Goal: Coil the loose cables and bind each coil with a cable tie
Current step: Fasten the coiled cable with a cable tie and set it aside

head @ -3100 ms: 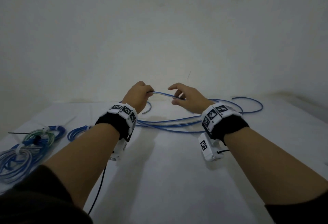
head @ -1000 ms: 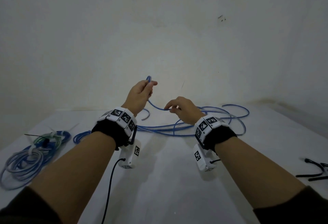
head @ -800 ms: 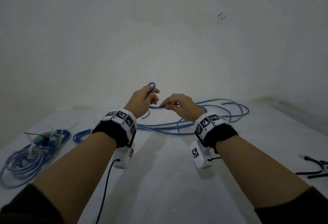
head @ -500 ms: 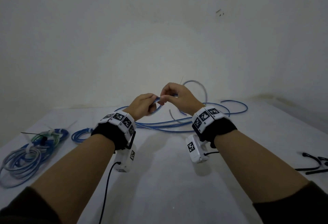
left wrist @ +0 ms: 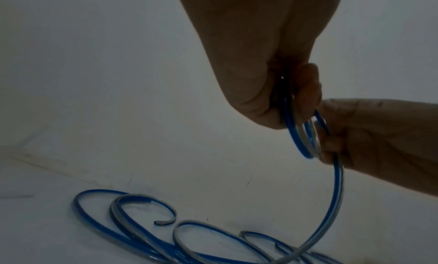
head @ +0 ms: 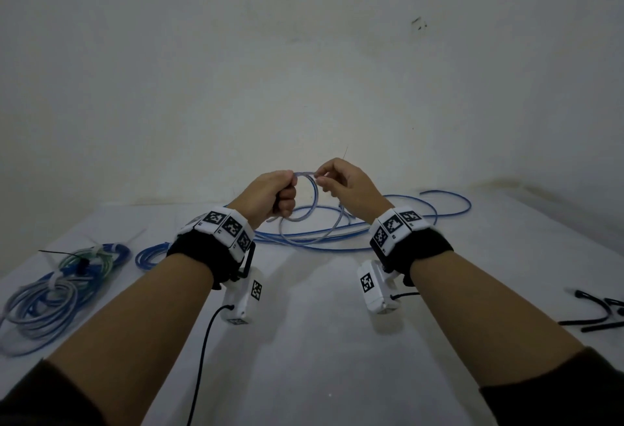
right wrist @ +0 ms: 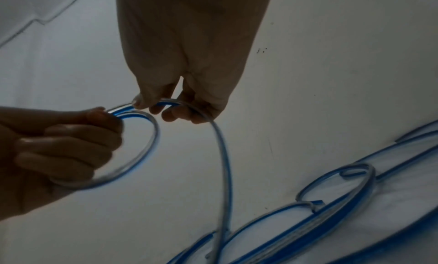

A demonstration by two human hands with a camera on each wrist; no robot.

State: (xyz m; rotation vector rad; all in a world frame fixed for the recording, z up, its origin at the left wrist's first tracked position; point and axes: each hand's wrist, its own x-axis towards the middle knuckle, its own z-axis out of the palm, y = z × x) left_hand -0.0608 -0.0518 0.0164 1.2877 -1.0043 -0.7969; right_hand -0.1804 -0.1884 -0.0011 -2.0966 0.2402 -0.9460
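Observation:
A long blue and clear cable (head: 337, 240) sprawls in loose curves on the white table (head: 304, 341). Above it my left hand (head: 270, 194) grips a small loop of that cable (head: 312, 199) in its fist. My right hand (head: 341, 180) pinches the cable's top just right of the left fist, and the strand (right wrist: 225, 174) drops from there to the table. In the left wrist view the loop (left wrist: 298, 137) leaves my left hand (left wrist: 279, 92) toward the right hand's fingers (left wrist: 331, 140). In the right wrist view my right hand (right wrist: 175, 107) pinches the cable beside the loop (right wrist: 147, 152).
Bound coils of blue, grey and green cable (head: 57, 287) lie at the table's left edge, with a small blue coil (head: 152, 255) beside them. Black cable ties (head: 597, 317) lie at the right edge. A wall (head: 304, 71) stands right behind the table.
My hands came together and then rose a little. A small loop now hangs from the left fist, where a single strand ran between the hands before. The right hand has shifted along the cable.

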